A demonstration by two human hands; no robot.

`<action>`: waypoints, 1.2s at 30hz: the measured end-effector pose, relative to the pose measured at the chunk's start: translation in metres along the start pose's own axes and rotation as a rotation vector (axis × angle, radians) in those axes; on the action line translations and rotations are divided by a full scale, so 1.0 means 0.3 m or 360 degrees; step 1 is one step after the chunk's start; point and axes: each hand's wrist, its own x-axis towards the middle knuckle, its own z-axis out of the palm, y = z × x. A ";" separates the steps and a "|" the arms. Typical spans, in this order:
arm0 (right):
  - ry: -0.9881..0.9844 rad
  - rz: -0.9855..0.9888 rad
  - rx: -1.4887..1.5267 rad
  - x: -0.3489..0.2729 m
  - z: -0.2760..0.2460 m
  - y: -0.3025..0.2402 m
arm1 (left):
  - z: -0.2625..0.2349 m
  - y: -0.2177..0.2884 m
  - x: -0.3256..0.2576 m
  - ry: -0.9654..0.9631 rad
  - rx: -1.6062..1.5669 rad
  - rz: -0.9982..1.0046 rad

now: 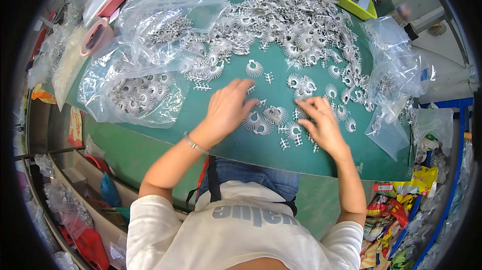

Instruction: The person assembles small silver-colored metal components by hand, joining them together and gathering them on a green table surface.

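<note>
Partly under hands (273, 114): silver fan-shaped pieces (271, 115).

Parts under right hand (324, 124) hidden

Green bench (236, 142), top surface. Large heap of silver fan-shaped metal pieces (296, 24) toward far edge, thinning to scattered singles near the front edge. Clear plastic bags (140, 94) holding the same pieces at left edge; more clear bags (396, 74) at right edge. Yellow-green tray (351, 1) at far right corner.
</note>
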 end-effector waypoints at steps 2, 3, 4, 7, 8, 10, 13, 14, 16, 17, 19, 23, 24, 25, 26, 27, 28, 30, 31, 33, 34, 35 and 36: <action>0.0033 -0.0011 -0.0057 -0.014 0.038 0.010 | 0.034 -0.026 0.037 0.0142 0.0352 -0.0026; 0.0045 -0.0009 -0.0085 -0.023 0.054 0.018 | 0.044 -0.042 0.041 0.0073 0.0367 -0.0060; 0.0107 -0.0040 -0.0024 -0.026 0.061 0.028 | 0.056 -0.060 0.040 0.0093 0.0305 -0.0012; 0.0221 -0.0081 0.0229 -0.033 0.068 0.064 | 0.078 -0.098 0.034 0.0124 -0.0005 0.0023; 0.0282 0.0050 0.0347 -0.043 0.063 0.057 | 0.078 -0.104 0.033 0.0116 -0.0180 -0.0038; 0.0394 0.0295 0.0591 -0.060 0.044 0.022 | 0.064 -0.097 0.028 -0.0018 -0.0913 -0.0373; 0.0551 0.0785 0.1753 -0.068 0.061 0.000 | 0.049 -0.081 0.007 -0.0443 -0.2324 -0.0900; 0.0525 0.0850 0.1715 -0.075 0.063 0.004 | 0.047 -0.080 0.000 -0.0428 -0.2361 -0.0884; 0.0412 0.0996 0.1425 -0.093 0.044 0.044 | 0.047 -0.072 -0.009 -0.0400 -0.2443 -0.0850; 0.0452 0.0990 0.1360 -0.089 0.034 0.061 | 0.045 -0.065 -0.003 -0.0318 -0.2139 -0.0861; 0.0415 0.0834 0.1252 -0.084 0.024 0.058 | 0.082 -0.090 0.003 -0.0158 -0.1254 -0.0244; 0.0246 0.1155 0.1728 -0.089 0.028 0.047 | 0.076 -0.014 0.026 -0.0121 -0.0284 -0.0033; 0.0267 0.1132 0.1595 -0.088 0.020 0.043 | 0.078 -0.010 0.025 -0.0135 -0.0178 -0.0043; 0.0289 0.1109 0.1462 -0.085 0.005 0.037 | 0.077 -0.010 0.024 -0.0148 -0.0118 -0.0041; 0.0311 0.1086 0.1329 -0.087 -0.005 0.036 | 0.074 -0.012 0.023 -0.0163 -0.0058 -0.0036; 0.0334 0.0940 0.1053 -0.095 -0.003 0.040 | 0.073 -0.016 0.022 -0.0178 0.0001 -0.0032; 0.0264 0.0836 0.0841 -0.106 -0.012 0.034 | 0.073 -0.022 0.020 -0.0160 -0.0042 -0.0043; 0.0124 0.0627 0.0421 -0.128 -0.051 -0.003 | 0.070 -0.039 0.015 -0.0127 -0.0127 -0.0062; 0.0141 0.0634 0.0339 -0.138 -0.060 -0.019 | 0.063 -0.042 0.012 -0.0033 -0.0145 -0.0002; 0.0164 0.0720 0.0267 -0.179 -0.066 -0.017 | 0.011 -0.010 -0.009 -0.0041 -0.0237 -0.0135; 0.0183 0.0773 0.0221 -0.202 -0.070 -0.015 | -0.012 0.019 -0.014 -0.0053 -0.0290 -0.0192; 0.0192 0.0838 0.0277 -0.224 -0.072 -0.022 | -0.022 0.045 -0.029 -0.0120 -0.0360 -0.0264; 0.0177 0.0803 0.0358 -0.237 -0.071 -0.041 | -0.022 0.075 -0.055 -0.0204 -0.0486 -0.0203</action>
